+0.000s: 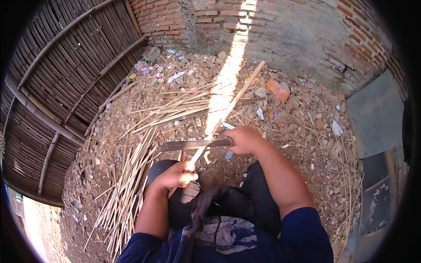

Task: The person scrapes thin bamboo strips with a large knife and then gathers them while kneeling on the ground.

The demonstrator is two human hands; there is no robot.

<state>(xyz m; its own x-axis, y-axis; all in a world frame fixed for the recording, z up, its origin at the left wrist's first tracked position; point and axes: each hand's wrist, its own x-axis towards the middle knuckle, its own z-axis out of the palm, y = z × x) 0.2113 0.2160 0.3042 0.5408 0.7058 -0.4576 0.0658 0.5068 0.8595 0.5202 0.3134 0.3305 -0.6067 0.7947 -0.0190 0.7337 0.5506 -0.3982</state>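
A long pale bamboo strip [239, 95] slants from my lap up toward the far wall. My left hand [176, 176] is closed around its near part, thumb on top, above my left knee. In my right hand [246, 140] is the handle of a machete [193, 144], its dark blade pointing left. The blade lies across the strip, a little beyond my left hand. Fingers of the right hand are wrapped round the handle, which is mostly hidden.
A heap of thin split strips [127, 193] lies to my left, and longer strips [180, 109] lie ahead. Rubble and litter cover the ground, with a broken brick [278, 90] at right. A brick wall [280, 39], a bamboo wall [66, 65] and a grey panel [377, 114] stand around.
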